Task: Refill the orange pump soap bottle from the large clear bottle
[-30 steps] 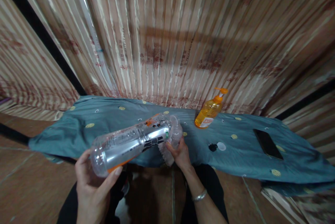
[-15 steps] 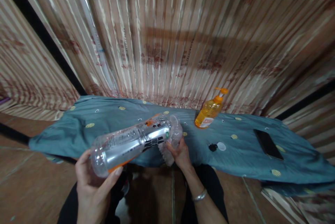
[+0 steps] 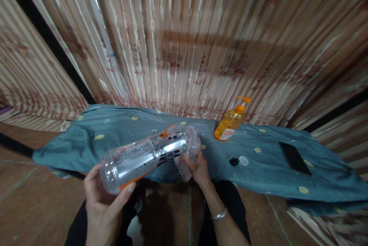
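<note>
A large clear plastic bottle (image 3: pixel 143 161) with a silver and orange label is held tilted in front of me, over the edge of the blue-green cloth. My left hand (image 3: pixel 105 200) grips its base, thumb on the near side and fingers behind. At the bottle's upper end, my right hand (image 3: pixel 197 167) is closed on a pale, fringed cloth (image 3: pixel 183 169), pressed against the clear shoulder. The cloth hangs down below the bottle. Part of it, and most of my right fingers, are hidden. A bracelet (image 3: pixel 220 214) circles my right wrist.
The blue-green cloth (image 3: pixel 115 127) covers a long low surface. On it stand an orange pump bottle (image 3: pixel 229 124), a small black item (image 3: pixel 234 161) beside a white disc (image 3: pixel 243 161), and a dark phone-like slab (image 3: pixel 294 158). A patterned curtain (image 3: pixel 184 46) hangs behind, with black poles (image 3: pixel 48 39) nearby.
Almost nothing differs. The view has shifted very slightly, and both hands keep the same hold on the bottle and cloth.
</note>
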A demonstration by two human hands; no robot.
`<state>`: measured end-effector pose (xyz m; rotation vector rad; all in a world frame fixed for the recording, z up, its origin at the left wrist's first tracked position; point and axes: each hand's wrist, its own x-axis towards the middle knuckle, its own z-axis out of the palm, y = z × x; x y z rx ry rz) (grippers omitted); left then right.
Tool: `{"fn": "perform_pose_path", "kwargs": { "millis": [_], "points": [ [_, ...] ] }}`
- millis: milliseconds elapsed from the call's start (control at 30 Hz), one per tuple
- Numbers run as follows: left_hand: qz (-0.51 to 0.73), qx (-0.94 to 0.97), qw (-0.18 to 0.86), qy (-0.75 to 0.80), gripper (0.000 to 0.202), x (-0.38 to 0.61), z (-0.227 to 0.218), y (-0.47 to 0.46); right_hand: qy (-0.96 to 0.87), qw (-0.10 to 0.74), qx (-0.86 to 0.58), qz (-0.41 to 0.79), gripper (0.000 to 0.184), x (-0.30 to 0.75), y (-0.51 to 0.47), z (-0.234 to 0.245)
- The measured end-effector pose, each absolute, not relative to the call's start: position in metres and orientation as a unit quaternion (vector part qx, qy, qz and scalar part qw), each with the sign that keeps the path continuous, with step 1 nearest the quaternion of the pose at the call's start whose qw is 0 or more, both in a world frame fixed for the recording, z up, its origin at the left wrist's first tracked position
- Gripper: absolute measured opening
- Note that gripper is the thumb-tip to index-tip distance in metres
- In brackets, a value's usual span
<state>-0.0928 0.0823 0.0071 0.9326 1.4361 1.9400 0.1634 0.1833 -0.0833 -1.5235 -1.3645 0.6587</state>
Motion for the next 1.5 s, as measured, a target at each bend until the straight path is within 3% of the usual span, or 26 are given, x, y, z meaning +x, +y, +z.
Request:
{"fn": "perform_pose_path", "kwargs": {
  "millis": [300, 700, 1500],
  "points": [
    [0.725, 0.349, 0.275, 0.527, 0.082, -0.088, 0.012, 0.085, -0.536, 0.478, -0.612, 0.332, 0.066, 0.164, 0.182, -0.074],
    [0.726, 0.349, 0.281, 0.522, 0.081, -0.099, 0.001, 0.088, -0.525, 0.528, -0.572, 0.345, 0.062, 0.162, 0.183, -0.079],
    [0.752, 0.299, 0.260, 0.526, 0.089, -0.087, 0.019, 0.086, -0.536, 0.530, -0.557, 0.348, 0.069, 0.163, 0.183, -0.084]
  ]
}}
